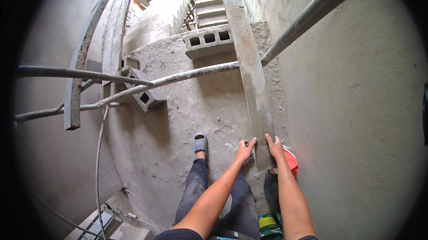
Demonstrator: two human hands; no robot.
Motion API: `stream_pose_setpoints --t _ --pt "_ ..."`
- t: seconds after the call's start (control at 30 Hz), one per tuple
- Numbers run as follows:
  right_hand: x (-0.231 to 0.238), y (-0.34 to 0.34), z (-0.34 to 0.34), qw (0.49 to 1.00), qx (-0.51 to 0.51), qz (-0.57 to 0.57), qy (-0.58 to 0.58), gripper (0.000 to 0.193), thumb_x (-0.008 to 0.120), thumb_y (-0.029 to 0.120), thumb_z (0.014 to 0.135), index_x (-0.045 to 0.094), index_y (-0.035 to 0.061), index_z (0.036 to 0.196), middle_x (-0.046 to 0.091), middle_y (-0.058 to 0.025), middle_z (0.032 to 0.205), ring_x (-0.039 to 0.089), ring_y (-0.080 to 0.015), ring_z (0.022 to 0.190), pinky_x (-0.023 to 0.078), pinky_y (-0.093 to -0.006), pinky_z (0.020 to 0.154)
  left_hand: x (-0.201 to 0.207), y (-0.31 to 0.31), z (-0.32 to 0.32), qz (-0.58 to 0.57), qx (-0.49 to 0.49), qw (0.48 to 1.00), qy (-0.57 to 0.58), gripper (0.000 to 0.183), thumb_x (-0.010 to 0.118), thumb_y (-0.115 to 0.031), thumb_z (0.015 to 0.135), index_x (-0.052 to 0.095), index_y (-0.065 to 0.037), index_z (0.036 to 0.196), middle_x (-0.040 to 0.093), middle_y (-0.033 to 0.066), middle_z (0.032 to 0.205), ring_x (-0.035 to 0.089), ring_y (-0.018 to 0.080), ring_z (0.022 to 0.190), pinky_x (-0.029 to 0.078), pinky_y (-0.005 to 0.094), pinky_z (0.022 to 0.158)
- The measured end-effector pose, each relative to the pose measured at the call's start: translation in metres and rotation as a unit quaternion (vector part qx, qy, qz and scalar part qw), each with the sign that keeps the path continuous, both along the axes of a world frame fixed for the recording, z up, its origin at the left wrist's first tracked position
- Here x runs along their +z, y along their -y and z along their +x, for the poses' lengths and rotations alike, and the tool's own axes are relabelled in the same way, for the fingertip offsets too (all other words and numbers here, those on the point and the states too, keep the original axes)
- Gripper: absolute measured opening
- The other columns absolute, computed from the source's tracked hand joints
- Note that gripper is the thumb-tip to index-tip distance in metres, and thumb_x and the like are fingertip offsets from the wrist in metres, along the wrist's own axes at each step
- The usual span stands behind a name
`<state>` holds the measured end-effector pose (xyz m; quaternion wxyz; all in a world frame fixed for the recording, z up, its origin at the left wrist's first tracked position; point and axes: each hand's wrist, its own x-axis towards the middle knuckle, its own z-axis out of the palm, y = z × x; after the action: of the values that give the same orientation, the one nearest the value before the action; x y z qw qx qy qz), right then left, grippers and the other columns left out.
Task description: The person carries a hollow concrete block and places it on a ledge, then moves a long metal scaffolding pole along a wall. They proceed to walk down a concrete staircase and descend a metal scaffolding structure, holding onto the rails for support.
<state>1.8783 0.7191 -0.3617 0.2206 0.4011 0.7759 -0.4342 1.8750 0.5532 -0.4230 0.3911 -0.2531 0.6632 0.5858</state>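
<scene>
A long grey plank (255, 84), stained with cement, slopes from the top of the view down to its near end between my hands. My left hand (244, 151) is at the plank's left edge, its fingers curled and its thumb against the board. On the opposite edge, my right hand (275, 147) grips with the thumb along the side; its other fingers are partly hidden. The plank passes across a horizontal metal pipe (191, 75). Just beyond my right hand, a red bucket (291, 161) stands by the wall, partly covered by my arm.
Hollow concrete blocks (209, 51) lie ahead and at the left (151, 99). Long metal bars (80, 66) and a diagonal pipe (307, 17) cross the space. Concrete steps (210, 9) rise at the back. A green and yellow container (268, 225) is near my legs. A plastered wall (352, 106) borders the right.
</scene>
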Motion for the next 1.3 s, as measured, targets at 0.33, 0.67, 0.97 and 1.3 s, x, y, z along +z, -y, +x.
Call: stream_pose_setpoints --t 0.33,0.67,0.97,1.3 --pt "-0.022 0.003 0.001 0.998 0.043 0.026 0.048 0.097 0.053 0.074 0.085 0.054 -0.0154 0.125 0.058 -0.0384 0.121 0.055 -0.0464 0.121 0.044 -0.0459 0.101 0.024 -0.032 0.007 -0.031 0.024 0.999 -0.014 0.069 0.061 -0.059 0.090 0.060 0.004 0.118 0.067 0.0270 0.112 0.064 0.0383 0.110 0.048 0.0424 0.092" --pt "0.023 0.095 -0.015 0.997 0.050 0.008 0.066 0.092 0.063 0.066 0.084 0.053 -0.0158 0.127 0.059 -0.0375 0.120 0.057 -0.0453 0.119 0.045 -0.0453 0.101 0.086 0.051 -0.021 -0.126 0.033 0.991 -0.018 0.060 0.060 -0.055 0.093 0.061 0.003 0.112 0.070 0.0236 0.104 0.068 0.0343 0.099 0.050 0.0416 0.086" --pt "0.075 0.104 -0.072 0.996 0.053 0.037 0.058 0.070 0.079 0.037 0.078 0.052 -0.0078 0.126 0.065 -0.0262 0.115 0.064 -0.0386 0.108 0.050 -0.0436 0.093 0.006 0.052 -0.044 0.186 0.144 0.963 0.132 0.077 0.046 -0.071 0.092 0.063 -0.003 0.123 0.066 0.0117 0.119 0.060 0.0244 0.107 0.046 0.0380 0.096" --pt "0.065 0.156 -0.032 0.971 0.225 0.077 0.010 0.097 0.070 0.046 0.086 0.017 0.0002 0.153 0.022 -0.0326 0.154 0.023 -0.0456 0.145 0.019 -0.0522 0.118 0.029 0.099 -0.058 0.261 0.231 0.923 0.164 0.095 0.025 -0.078 0.092 0.039 -0.003 0.148 0.051 0.0139 0.144 0.048 0.0289 0.131 0.033 0.0390 0.113"
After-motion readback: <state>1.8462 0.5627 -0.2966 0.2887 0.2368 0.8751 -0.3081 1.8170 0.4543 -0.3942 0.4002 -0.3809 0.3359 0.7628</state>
